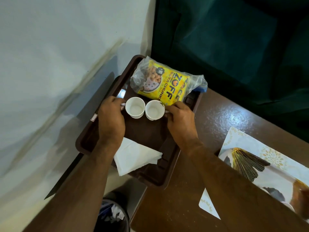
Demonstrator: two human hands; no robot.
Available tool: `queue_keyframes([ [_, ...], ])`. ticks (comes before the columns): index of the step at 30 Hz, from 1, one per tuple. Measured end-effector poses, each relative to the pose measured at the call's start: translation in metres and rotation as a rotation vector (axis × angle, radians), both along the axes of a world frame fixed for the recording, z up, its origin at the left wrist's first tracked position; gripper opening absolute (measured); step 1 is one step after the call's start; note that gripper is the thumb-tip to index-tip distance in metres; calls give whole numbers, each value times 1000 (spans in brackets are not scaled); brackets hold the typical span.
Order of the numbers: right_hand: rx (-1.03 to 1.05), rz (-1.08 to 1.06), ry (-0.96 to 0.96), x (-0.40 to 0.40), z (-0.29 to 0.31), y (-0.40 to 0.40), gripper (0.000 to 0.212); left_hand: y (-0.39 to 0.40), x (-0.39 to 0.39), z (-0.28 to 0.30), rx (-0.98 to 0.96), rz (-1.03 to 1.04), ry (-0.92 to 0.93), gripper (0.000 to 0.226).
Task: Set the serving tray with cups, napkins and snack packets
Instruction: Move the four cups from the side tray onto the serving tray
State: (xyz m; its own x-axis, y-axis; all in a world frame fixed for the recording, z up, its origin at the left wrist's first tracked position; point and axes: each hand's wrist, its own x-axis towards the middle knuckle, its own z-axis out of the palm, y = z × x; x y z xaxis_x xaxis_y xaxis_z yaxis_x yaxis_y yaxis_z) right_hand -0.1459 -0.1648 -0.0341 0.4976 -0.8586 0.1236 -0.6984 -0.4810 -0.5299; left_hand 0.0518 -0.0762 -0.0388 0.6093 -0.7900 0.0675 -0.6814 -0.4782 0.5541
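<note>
Two white paper cups, the left cup point(135, 107) and the right cup point(154, 110), stand upright and empty, touching, mid-tray. The left hand point(111, 120) and right hand point(181, 122) each close a grip on one. Snack packet point(164, 82) far, napkins point(135, 155) near (overhanging the rim). The brown tray point(87, 141) overhangs the table point(209, 118) edge; bare tray floor lies between cups and napkins.

Brown plastic serving tray point(87, 144) sitting on the brown counter point(209, 124). On it: yellow snack packets in a clear bag point(165, 82) at far end, two white paper cups point(135, 107) side by side mid-tray, white folded napkins point(133, 156) at near end.
</note>
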Motion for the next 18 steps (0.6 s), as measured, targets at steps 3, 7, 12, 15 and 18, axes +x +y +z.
queue_keyframes([
  [3,22,-53,8,-5,1,14,13,13,-17,3,12,37,2,17],
  [7,66,-154,-2,-5,2,31,8,27,-41,2,41,44,13,20],
  [12,146,-252,23,3,6,36,16,29,-58,1,36,82,8,31],
  [15,184,-267,17,5,8,37,16,25,-63,5,36,119,3,31],
  [18,181,-271,-31,6,10,43,14,23,-68,8,32,125,23,32],
])
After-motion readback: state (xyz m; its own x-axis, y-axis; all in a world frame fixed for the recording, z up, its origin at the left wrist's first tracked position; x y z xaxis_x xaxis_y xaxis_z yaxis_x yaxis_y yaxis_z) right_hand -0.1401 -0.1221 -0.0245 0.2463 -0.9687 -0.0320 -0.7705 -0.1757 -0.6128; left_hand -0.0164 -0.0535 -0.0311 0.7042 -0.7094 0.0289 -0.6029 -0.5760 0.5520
